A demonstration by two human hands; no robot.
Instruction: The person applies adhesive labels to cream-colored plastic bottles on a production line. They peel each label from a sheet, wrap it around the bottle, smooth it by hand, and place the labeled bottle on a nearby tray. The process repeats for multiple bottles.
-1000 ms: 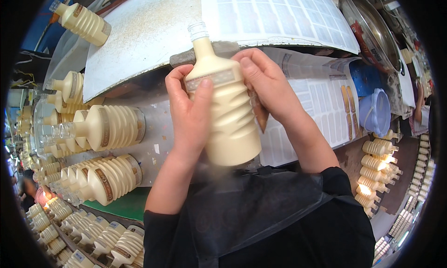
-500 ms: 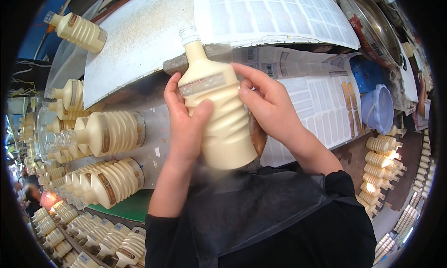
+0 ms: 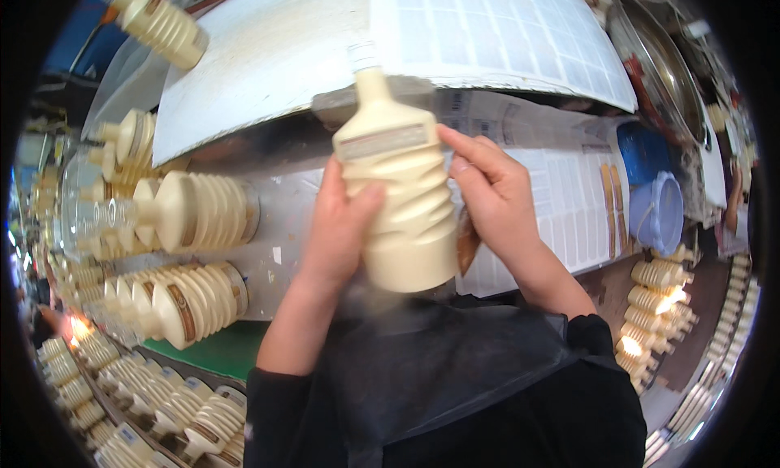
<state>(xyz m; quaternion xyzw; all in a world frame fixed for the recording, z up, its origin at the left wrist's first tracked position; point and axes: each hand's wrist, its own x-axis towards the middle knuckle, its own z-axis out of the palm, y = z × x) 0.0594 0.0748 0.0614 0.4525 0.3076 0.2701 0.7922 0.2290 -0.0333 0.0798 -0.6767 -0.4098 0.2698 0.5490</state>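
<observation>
A cream-coloured bottle [image 3: 410, 224] with spiral ridges and a clear neck stands tilted in front of me, neck pointing away. Around its left side is my left hand [image 3: 335, 224], closed on it with the thumb across the front. A pale printed label strip [image 3: 386, 140] runs across the bottle's shoulder. At the strip's right end rests the index fingertip of my right hand [image 3: 497, 193]; its other fingers are curled and the thumb is bent close to the bottle's side. Behind the neck lies a grey-brown block [image 3: 333, 109]. A brown pointed piece [image 3: 468, 244] shows beside the base.
Label sheets [image 3: 552, 175] lie on the right, with more on the white board [image 3: 276, 54] beyond. Similar bottles lie stacked at left [image 3: 199, 212], and one stands at far left [image 3: 162, 29]. A lilac bucket [image 3: 660, 212] and a metal basin [image 3: 654, 62] are at right.
The bottle and both hands have shifted right in view, as has much of the scene. My right index finger has come from the shoulder's edge down to the label's right end.
</observation>
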